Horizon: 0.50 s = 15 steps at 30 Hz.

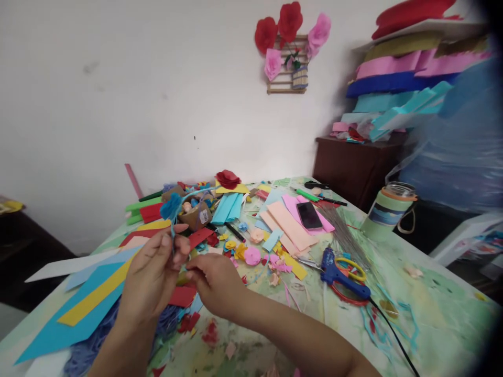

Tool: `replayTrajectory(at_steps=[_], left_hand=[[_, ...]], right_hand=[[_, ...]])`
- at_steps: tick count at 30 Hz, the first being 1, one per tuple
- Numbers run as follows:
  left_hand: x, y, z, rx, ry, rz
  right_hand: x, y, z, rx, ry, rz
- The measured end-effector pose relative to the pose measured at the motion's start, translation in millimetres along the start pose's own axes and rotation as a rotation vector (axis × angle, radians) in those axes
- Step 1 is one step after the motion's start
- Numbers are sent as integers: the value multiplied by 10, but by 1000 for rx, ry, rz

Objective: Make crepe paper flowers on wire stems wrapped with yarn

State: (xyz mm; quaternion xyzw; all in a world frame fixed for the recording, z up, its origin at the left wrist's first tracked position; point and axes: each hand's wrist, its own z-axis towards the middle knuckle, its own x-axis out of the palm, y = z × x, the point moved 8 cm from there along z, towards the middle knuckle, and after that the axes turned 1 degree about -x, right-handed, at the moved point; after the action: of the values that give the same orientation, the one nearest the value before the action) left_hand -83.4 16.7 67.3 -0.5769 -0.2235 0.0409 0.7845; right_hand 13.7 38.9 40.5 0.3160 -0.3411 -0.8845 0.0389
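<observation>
Pinching loosely, the left hand's fingers grasp the thin blue stem just below the blue flower, which stands upright well to the left of the phone. Beside them, also left of the phone but nearer the wearer, the right hand has its thumb and forefinger drawn together near the lower stem; whether they grip anything I cannot tell. The flower looks like crinkled paper, so it should be very light, soft and easily crushed; the stem seems to be wrapped wire, bendable yet likely to keep its curve, and not slippery. The safest hold would be on the stem close under the bloom, with the petals left free. A red flower sits farther off, to the left of the phone, while bright paper scraps lie scattered over the desk on that same side. Nearer the wearer than the phone and slightly right rests a blue glue gun.
</observation>
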Motion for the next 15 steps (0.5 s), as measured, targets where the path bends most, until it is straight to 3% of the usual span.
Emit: replayTrajectory(at_steps=[10,15], left_hand=[[57,78,-132,36,112,110],[83,-90,-198,202,144,149]], right_hand=[[-211,160,-24,-127,-170,222],[-225,213,-42,-185,-183,158]])
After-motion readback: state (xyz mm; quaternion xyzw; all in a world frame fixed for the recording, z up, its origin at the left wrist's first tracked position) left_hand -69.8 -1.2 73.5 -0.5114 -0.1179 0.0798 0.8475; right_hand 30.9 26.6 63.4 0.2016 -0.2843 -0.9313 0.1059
